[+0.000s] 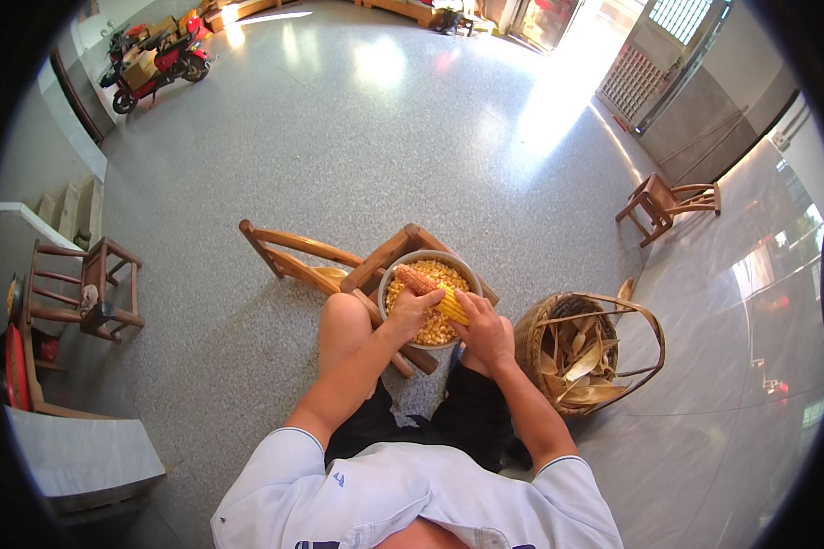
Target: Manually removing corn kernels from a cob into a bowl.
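A partly shelled corn cob [418, 281] lies slantwise above a round basin [476, 272] of loose yellow kernels [437, 335]. Its upper left part is bare and reddish; yellow kernels still cover the lower right part. My left hand [413, 310] grips the cob near its middle, thumb along the boundary of the kernels. Around the kernel-covered end, my right hand [482, 325] has its fingers closed. The basin rests on a wooden chair [378, 263] between my knees, and my hands hide part of its contents.
A wicker basket [537, 322] with dry corn husks [580, 364] stands by my right leg, its handle leaning right. Wooden chairs stand at left [96, 288] and far right [652, 206]. A red scooter [167, 60] carrying boxes is at the upper left, near stone steps [75, 209].
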The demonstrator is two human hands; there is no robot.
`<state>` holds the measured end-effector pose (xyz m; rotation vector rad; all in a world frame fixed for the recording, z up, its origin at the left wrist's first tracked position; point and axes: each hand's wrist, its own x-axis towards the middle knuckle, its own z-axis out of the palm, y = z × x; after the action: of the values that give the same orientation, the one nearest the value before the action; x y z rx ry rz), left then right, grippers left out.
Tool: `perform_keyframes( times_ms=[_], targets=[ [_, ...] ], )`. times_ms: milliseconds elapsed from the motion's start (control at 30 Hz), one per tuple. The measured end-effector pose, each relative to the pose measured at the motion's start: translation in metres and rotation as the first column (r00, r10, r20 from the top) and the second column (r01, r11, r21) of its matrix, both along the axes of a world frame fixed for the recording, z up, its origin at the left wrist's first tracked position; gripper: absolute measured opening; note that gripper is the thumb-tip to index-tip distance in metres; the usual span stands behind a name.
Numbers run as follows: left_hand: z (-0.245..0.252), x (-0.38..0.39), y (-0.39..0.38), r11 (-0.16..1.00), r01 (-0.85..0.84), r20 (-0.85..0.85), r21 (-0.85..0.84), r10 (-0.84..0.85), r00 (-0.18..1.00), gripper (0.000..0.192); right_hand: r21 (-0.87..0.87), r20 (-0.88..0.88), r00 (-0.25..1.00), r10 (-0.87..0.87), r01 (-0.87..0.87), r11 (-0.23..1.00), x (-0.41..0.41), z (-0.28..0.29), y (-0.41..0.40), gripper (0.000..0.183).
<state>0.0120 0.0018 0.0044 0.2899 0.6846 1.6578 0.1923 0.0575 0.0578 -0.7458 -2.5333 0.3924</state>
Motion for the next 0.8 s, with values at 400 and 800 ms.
perform_keyframes(
  times_ms=[400,800],
  targets=[
    [-0.001,-0.005,-0.002,0.998,0.058,-0.066,0.039,-0.055,0.996,0.039,-0.015,-0.037,0.999,-0.003,0.002,1.000,0.000,-0.006,0.003,0.066],
    [-0.002,-0.007,-0.002,0.998,0.059,-0.118,0.039,-0.054,0.992,0.036,-0.085,-0.069,0.996,-0.051,0.045,0.995,0.002,-0.003,0.002,0.065]
  ],
)
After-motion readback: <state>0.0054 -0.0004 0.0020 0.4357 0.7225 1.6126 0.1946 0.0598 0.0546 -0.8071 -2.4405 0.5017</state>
